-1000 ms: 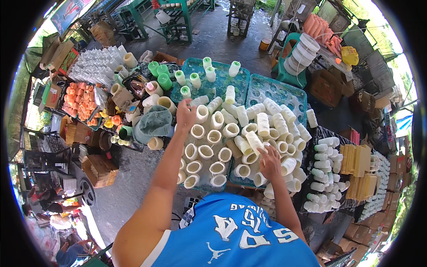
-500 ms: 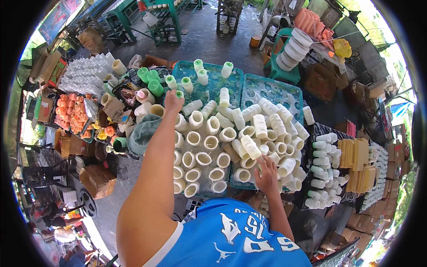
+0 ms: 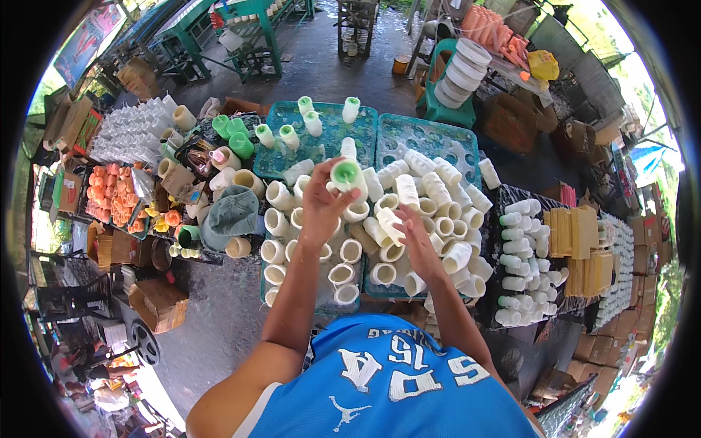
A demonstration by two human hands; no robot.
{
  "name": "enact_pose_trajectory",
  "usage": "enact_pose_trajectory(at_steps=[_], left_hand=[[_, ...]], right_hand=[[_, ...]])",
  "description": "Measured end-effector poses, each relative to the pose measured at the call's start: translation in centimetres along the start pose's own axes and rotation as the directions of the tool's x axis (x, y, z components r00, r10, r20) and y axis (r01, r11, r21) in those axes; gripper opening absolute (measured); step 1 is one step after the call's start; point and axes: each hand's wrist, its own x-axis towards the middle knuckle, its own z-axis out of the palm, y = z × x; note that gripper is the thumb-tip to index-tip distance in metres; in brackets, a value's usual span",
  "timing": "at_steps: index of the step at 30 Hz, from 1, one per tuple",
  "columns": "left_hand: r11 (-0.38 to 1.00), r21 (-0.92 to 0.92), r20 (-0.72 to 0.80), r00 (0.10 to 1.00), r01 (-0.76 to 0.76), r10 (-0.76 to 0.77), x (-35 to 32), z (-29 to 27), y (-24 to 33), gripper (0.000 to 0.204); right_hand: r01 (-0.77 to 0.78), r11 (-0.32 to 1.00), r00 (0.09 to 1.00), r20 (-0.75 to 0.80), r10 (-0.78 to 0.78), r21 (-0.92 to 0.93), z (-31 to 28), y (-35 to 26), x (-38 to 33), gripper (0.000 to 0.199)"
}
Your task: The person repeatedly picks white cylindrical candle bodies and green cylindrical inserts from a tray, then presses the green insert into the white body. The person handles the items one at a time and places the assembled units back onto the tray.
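"Where was the green-ended tube (image 3: 346,174) held?"
"Clamped in the left hand (image 3: 326,198), over the mostly hidden near edge of the far left tray (image 3: 332,118)."
"Was the white tube (image 3: 390,226) gripped by the right hand (image 3: 420,239)?"
"Couldn't be told."

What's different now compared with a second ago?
The left hand has taken hold of a green-topped white cylinder, lifted it off the left teal tray and brought it rightward. Over the last half-second, the right hand moved forward. Five other green-topped cylinders stayed standing.
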Motion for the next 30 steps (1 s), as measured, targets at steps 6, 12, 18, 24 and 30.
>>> enact_pose_trajectory(at_steps=[6,12,18,24,30], left_hand=[[0.975,0.191,0.150,0.985,-0.113,0.085,-6.5,9.4,-3.3,0.069],[0.909,-0.210,0.122,0.932,0.361,-0.342,-10.2,13.1,-4.9,0.073],[0.960,-0.124,0.006,0.968,0.250,-0.251,-11.4,15.3,-4.7,0.065],[0.913,-0.235,0.039,0.942,0.334,-0.334,-11.6,16.1,-3.9,0.059],[0.923,-0.201,0.084,0.944,0.330,-0.319,-11.5,17.2,-4.0,0.059]], right_hand=[[0.044,0.920,0.999,-0.032,-0.034,0.389,0.1,-2.0,0.9,0.074],[0.205,0.931,0.951,-0.285,-0.117,0.302,0.2,-0.9,-2.2,0.059],[0.455,0.890,0.827,-0.352,-0.437,-0.036,-0.3,-1.9,-4.6,0.054],[0.402,0.916,0.849,-0.370,-0.376,-0.009,-1.0,-0.5,-5.5,0.045],[0.380,0.889,0.873,-0.416,-0.254,0.255,-0.9,-1.4,-6.3,0.046]])
